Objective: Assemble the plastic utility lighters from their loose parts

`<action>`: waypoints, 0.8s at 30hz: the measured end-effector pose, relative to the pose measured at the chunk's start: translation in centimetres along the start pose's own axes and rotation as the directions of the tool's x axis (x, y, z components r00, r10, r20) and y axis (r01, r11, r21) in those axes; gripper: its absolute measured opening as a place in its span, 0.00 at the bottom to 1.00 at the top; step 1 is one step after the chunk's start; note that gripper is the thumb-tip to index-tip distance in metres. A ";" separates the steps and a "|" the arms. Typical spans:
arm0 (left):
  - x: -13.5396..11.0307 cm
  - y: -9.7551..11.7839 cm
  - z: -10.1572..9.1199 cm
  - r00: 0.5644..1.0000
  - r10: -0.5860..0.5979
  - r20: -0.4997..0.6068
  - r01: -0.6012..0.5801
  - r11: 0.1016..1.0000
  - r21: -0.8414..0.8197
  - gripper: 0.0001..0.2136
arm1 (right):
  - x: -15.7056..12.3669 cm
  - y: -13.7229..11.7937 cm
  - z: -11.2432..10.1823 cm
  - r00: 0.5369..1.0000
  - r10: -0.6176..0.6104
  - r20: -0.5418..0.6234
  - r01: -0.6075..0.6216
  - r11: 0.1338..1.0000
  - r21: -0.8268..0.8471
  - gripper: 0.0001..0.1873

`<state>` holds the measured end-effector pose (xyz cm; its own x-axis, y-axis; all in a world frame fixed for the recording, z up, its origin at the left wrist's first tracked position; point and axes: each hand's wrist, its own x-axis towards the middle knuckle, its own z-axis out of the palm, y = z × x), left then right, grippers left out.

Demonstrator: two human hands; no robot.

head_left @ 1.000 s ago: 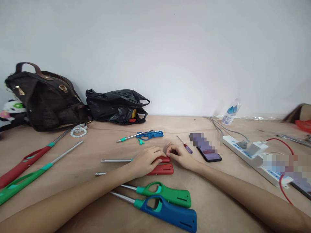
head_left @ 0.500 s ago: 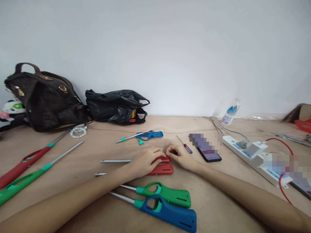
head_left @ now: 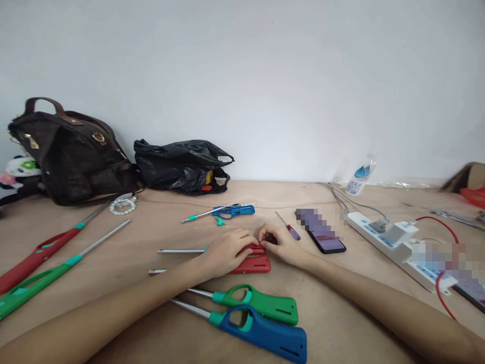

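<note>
Two red long-nosed lighters lie side by side mid-table. My left hand lies curled over the handle of the farther red lighter, gripping it. My right hand pinches the end of the same handle with bent fingers. The nearer red lighter lies just in front of my hands. A green lighter and a blue lighter lie closer to me. A small purple-handled screwdriver rests just beyond my right hand.
A partly opened blue lighter lies farther back. A red lighter and a green lighter lie at the left. A brown handbag, a black plastic bag, a phone and a white power strip ring the table.
</note>
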<state>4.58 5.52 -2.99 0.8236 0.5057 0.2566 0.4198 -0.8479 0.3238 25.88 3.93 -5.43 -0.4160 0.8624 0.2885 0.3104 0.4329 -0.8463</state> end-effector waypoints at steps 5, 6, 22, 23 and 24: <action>0.0 0.0 0.0 1.000 0.006 -0.014 -0.006 1.000 -0.008 0.09 | 0.2 0.0 -0.1 1.000 0.024 0.011 -0.024 1.000 -0.006 0.02; 0.0 0.0 0.0 1.000 0.006 -0.014 -0.006 1.000 -0.010 0.09 | 0.2 0.0 -0.2 1.000 0.024 0.014 -0.024 1.000 -0.005 0.02; 0.0 0.1 -0.1 1.000 0.001 -0.011 -0.001 1.000 -0.018 0.10 | 0.2 -0.2 -0.5 0.998 0.022 0.063 -0.024 0.999 0.043 0.03; 0.0 0.1 -0.1 1.000 0.002 -0.012 -0.002 1.000 -0.020 0.10 | 0.2 -0.2 -0.5 0.998 0.023 0.064 -0.026 0.999 0.043 0.03; 0.0 0.1 -0.1 1.000 0.004 -0.015 -0.004 1.000 -0.021 0.10 | 0.2 -0.2 -0.5 0.998 0.024 0.065 -0.027 0.999 0.041 0.03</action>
<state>4.57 5.48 -2.90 0.8193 0.5049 0.2718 0.4083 -0.8465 0.3417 26.19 4.11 -4.99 -0.4631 0.8536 0.2385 0.2857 0.3985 -0.8716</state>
